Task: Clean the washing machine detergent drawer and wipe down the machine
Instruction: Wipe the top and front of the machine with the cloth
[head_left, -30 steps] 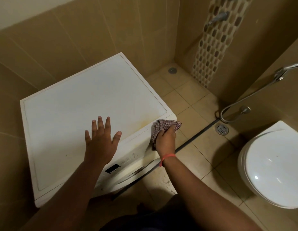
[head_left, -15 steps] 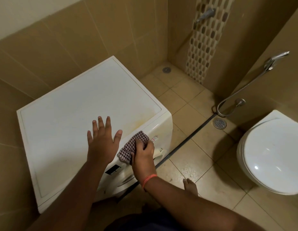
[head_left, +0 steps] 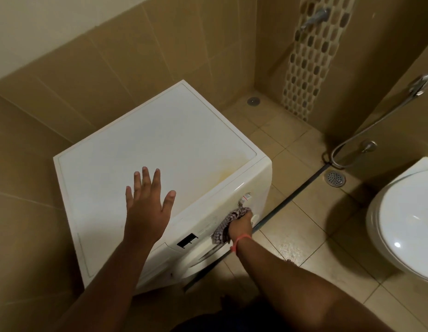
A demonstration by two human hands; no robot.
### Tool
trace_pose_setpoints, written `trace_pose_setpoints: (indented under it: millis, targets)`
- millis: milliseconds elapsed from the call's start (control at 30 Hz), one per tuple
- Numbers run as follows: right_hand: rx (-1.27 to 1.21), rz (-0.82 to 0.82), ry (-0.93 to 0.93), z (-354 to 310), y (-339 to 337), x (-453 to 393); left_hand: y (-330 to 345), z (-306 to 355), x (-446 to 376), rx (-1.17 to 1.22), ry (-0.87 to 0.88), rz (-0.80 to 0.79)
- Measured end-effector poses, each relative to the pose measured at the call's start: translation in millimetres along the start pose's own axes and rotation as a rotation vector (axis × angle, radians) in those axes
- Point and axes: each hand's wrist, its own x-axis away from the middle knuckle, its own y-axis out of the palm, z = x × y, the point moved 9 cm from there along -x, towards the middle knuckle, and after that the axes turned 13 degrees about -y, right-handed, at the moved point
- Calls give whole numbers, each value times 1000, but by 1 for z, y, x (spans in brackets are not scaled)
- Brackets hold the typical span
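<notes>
A white front-loading washing machine [head_left: 174, 149] stands in the tiled corner, its flat top bare with a yellowish stain near the front right. My left hand [head_left: 147, 207] lies flat on the top near the front edge, fingers spread. My right hand [head_left: 240, 226] presses a checked cloth [head_left: 226, 226] against the right part of the front control panel, below a small knob [head_left: 245, 196]. A dark display window [head_left: 187, 240] sits on the panel left of the cloth. The detergent drawer is closed or not clearly visible.
A white toilet [head_left: 409, 226] with its lid down stands at the right. A hand sprayer hose [head_left: 366, 133] hangs on the right wall above a floor drain [head_left: 335, 178]. A wall tap [head_left: 314, 17] sits on the mosaic strip. Beige floor tiles lie between machine and toilet.
My right hand has swept the cloth along the front panel, first leftward from the right corner, then back to the right and lower. The left hand has stayed flat on the top.
</notes>
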Motion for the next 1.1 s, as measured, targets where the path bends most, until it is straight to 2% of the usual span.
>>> trace_pose_setpoints:
  millis: [133, 300, 500, 633, 867, 1100]
  targets:
    - [4, 17, 31, 4, 5, 1, 10, -21, 2, -76, -31, -31]
    - [-175, -43, -29, -10, 26, 37, 25, -29, 5, -102, -68, -76]
    - [-350, 7, 151, 6, 8, 11, 21, -8, 2, -61, -35, -74]
    - [-434, 56, 204, 21, -22, -29, 18, -5, 0, -67, -38, -62]
    - [-536, 225, 77, 6, -85, -69, 15, -21, 6, -152, -110, -52]
    - [-356, 309, -96, -53, -120, -63, 14, 11, 10, -122, -176, -74]
